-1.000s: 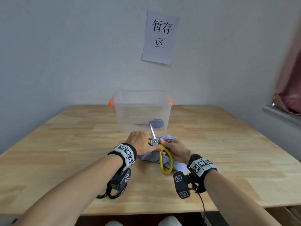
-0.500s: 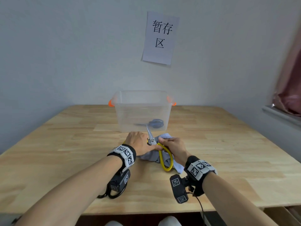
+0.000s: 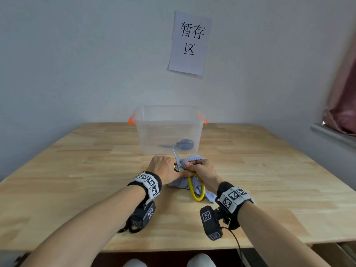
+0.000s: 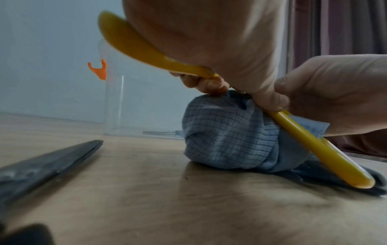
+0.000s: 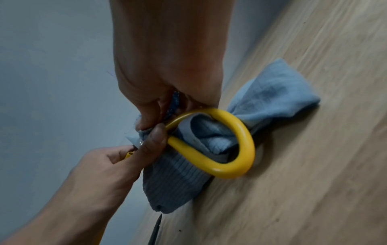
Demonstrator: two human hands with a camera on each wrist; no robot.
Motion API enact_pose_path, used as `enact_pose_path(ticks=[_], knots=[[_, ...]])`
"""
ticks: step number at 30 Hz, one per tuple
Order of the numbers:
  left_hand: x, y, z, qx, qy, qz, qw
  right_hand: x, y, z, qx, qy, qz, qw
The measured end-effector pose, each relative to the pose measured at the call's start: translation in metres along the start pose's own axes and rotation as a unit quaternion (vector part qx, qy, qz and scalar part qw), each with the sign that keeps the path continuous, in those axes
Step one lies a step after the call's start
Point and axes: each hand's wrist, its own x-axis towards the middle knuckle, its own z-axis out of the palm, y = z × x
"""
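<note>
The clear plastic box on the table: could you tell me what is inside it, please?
Blue-handled scissors lie flat on the floor of the clear plastic box. The blade tip of the yellow-handled scissors covers a little of the near wall; nothing else shows inside.

Yellow-handled scissors (image 3: 180,165) tipped up, blades closed and pointing up and away, one big handle loop down low. Bunched-up blue waffle cloth (image 3: 178,184) on the wooden table (image 3: 77,180), partly stuffed through that loop.

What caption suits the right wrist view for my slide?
Left hand grips yellow-handled scissors; right hand pinches blue cloth passing through their handle loop, on wooden table.
</note>
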Motion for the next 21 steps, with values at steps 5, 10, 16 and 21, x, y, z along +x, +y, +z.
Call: enact_pose_path(ticks=[5, 10, 16, 21], knots=[[0.001, 0.000, 0.004, 0.005, 0.011, 0.008, 1.000, -0.002, 0.006, 0.002, -0.017, -0.013, -0.005, 1.000], [0.002, 0.001, 0.007, 0.023, 0.012, 0.005, 1.000, -0.010, 0.004, -0.001, 0.045, -0.078, 0.009, 0.996], [0.003, 0.002, 0.004, 0.024, 0.014, 0.011, 1.000, -0.009, 0.002, 0.000, 0.020, -0.070, 0.027, 0.997], [-0.001, 0.005, 0.002, 0.005, 0.017, -0.005, 1.000, -0.007, 0.002, 0.002, 0.007, -0.024, 0.013, 1.000]])
